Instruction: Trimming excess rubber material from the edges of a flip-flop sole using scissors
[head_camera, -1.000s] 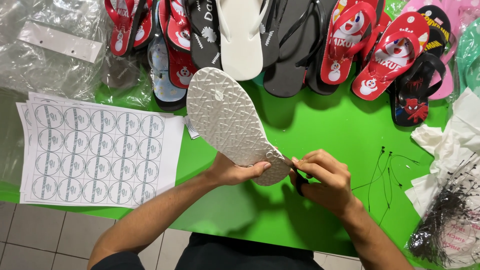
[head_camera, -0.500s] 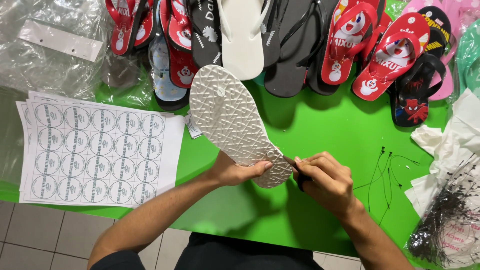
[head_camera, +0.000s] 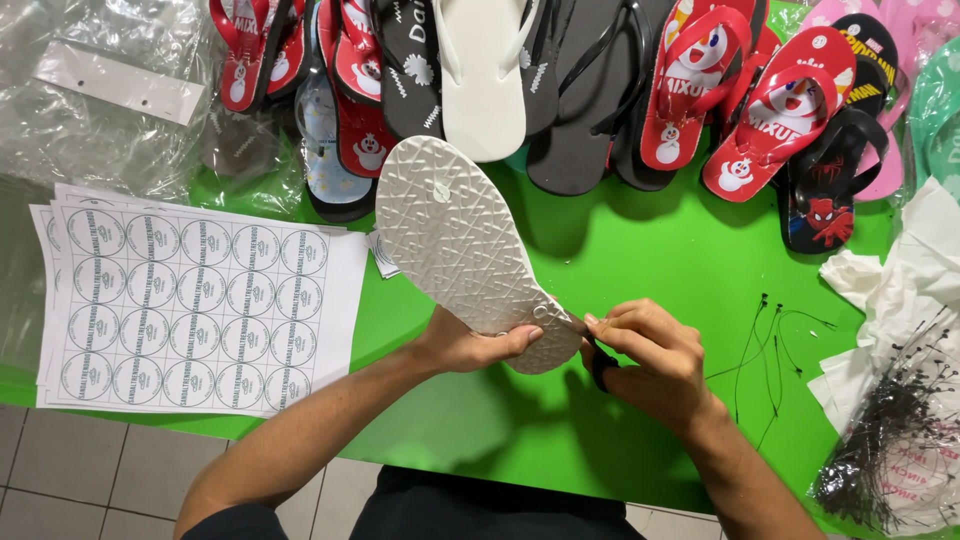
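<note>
Green tabletop (head_camera: 640, 260) backs a white sandal sole (head_camera: 455, 245), underside up. Left hand (head_camera: 470, 345) grips its heel; right hand (head_camera: 650, 360) pinches a black strap (head_camera: 600, 372) at the heel edge. Steadying the sole should help seat the strap cleanly.

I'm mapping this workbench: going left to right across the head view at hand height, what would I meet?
Sheet of round stickers → left hand → white sandal sole, its heel held in that hand → right hand pinching at the heel's edge → loose black ties on the green table → bag of black ties.
</note>
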